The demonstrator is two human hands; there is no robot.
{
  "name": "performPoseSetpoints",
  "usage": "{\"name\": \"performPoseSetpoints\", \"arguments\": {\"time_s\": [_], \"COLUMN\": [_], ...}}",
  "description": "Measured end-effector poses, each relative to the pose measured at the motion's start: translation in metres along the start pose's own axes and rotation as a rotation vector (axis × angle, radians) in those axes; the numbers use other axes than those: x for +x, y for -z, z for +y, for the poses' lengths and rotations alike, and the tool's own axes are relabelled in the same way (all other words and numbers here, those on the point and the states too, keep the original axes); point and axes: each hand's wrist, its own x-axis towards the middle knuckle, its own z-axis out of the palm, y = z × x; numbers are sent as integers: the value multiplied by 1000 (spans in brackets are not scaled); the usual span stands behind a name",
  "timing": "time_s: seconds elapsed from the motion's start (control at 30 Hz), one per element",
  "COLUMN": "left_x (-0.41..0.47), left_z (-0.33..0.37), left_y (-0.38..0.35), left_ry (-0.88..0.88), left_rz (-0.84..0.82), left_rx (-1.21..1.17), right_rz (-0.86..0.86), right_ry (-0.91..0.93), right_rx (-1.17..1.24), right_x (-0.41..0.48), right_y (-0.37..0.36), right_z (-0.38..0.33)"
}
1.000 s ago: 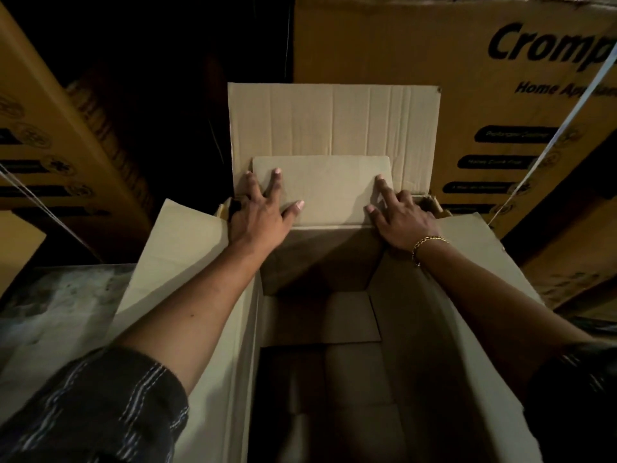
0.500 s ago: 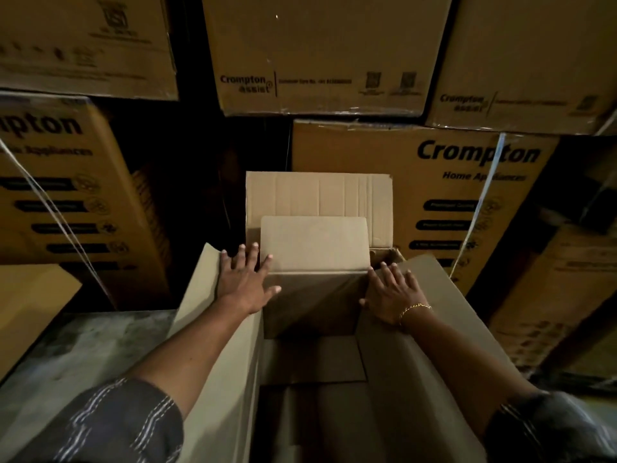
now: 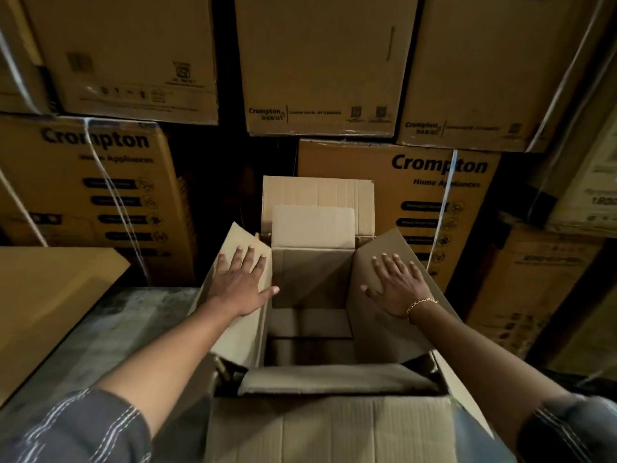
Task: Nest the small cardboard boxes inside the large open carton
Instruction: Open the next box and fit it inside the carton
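A large open carton (image 3: 330,426) stands in front of me with its flaps spread. A smaller cardboard box (image 3: 312,279) sits inside it, open at the top, its far flap (image 3: 314,227) upright against the carton's far flap (image 3: 317,192). My left hand (image 3: 242,284) lies flat, fingers spread, on the left flap (image 3: 233,332). My right hand (image 3: 397,285), with a gold bracelet, lies flat on the right flap (image 3: 384,325). Neither hand grips anything. The box's inside is dark and shows only its bottom flaps.
Printed brown cartons (image 3: 397,182) are stacked like a wall just behind and to both sides, some bound with white strapping. A flat cardboard sheet (image 3: 43,305) lies at the left on a grey floor (image 3: 110,329).
Both hands have slid back from the small box's far flap onto the side flaps and spread flat. The view has pulled back and shows more of the stacked cartons.
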Motion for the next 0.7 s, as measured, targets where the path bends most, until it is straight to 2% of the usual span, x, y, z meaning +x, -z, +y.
{"name": "performPoseSetpoints", "arguments": {"time_s": [0.2,0.37,0.53,0.7], "left_x": [-81,-130,-186,-256], "left_z": [-20,-74,-160,-275], "left_y": [37,65,72,59], "left_ry": [-59,92,234,418], "left_rz": [113,154,191,191], "left_rx": [-150,-280,-348,-336], "right_rz": [33,100,144,190], "right_ry": [14,95,265,403], "right_rx": [93,194,240,318], "right_x": [-58,-72,-67,-48], "right_y": [42,82,119,143], "right_z": [-21,-76,-177,-324]}}
